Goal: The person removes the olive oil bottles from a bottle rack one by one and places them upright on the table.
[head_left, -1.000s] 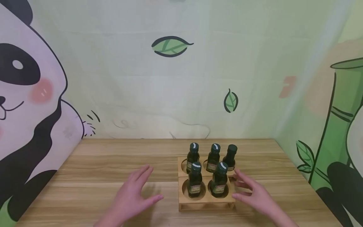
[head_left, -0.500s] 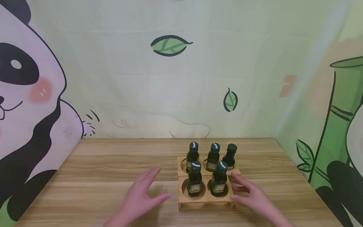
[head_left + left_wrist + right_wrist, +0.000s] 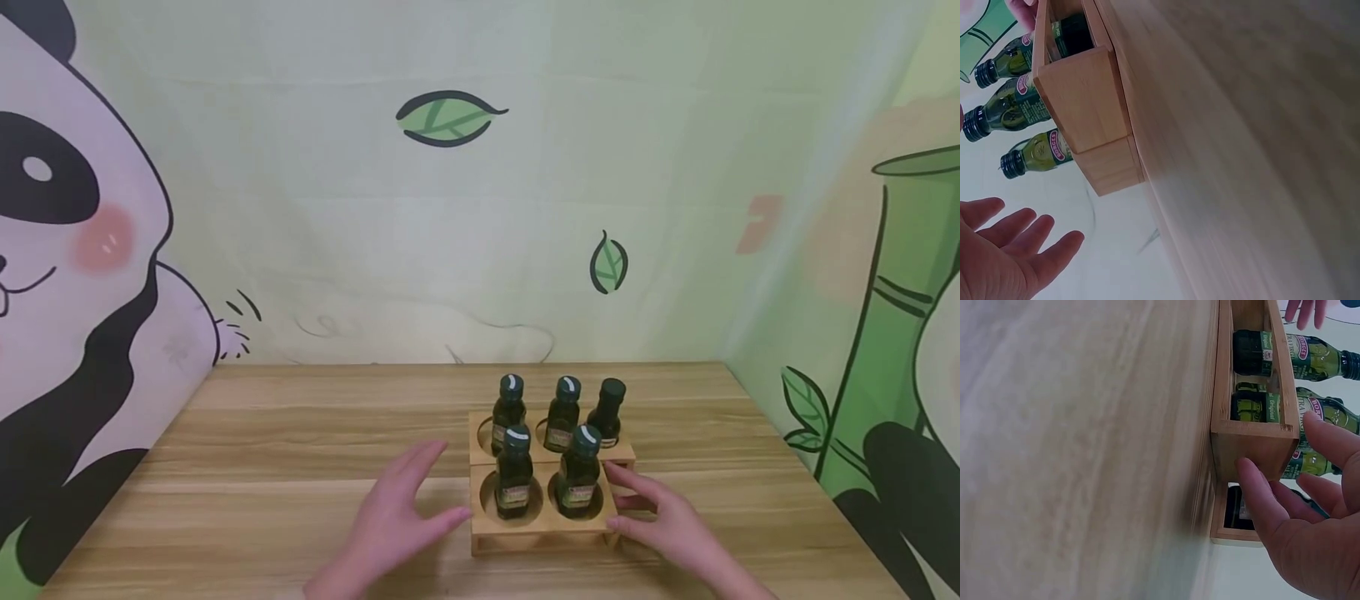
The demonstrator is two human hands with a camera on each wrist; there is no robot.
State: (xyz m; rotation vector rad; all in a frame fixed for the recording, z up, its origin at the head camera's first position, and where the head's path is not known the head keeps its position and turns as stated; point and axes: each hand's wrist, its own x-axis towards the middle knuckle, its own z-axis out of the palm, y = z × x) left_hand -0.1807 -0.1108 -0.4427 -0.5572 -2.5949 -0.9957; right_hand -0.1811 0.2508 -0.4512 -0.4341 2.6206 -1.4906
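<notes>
Pale wood forms the rack [image 3: 551, 524], which we find at five o'clock in the head view, on the worktop [image 3: 300, 433]. Five dark bottles [image 3: 514, 483] stand in it, two in front and three behind, their labels too small to read. The left hand [image 3: 397, 517], fingers spread, is at its eight o'clock; the right hand [image 3: 671, 525], fingers parted, at four.

In the left wrist view the rack sits at ten o'clock, and we read "BORGES" on a red oval.

In the right wrist view, with the rack at two o'clock, we make out "VIRGIN" and "Original"; a fingertip overlaps the rack's end, though we cannot tell about contact.
</notes>
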